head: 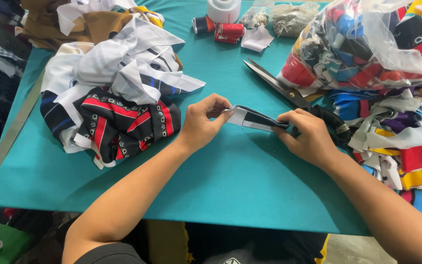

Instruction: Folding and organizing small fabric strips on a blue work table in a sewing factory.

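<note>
Both hands meet over the teal table (pixel 230 186), stretching a narrow dark-and-white fabric strip (pixel 252 119) between them just above the cloth. The left hand (pixel 202 123) pinches its white end between thumb and curled fingers; the right hand (pixel 308 138) is closed on the dark end, though its fingertips are partly hidden. Large scissors (pixel 275 84) lie just behind, a heap of black, red and white fabric pieces (pixel 118 105) to the left, and a clear bag of colourful scraps (pixel 367 44) to the right.
</note>
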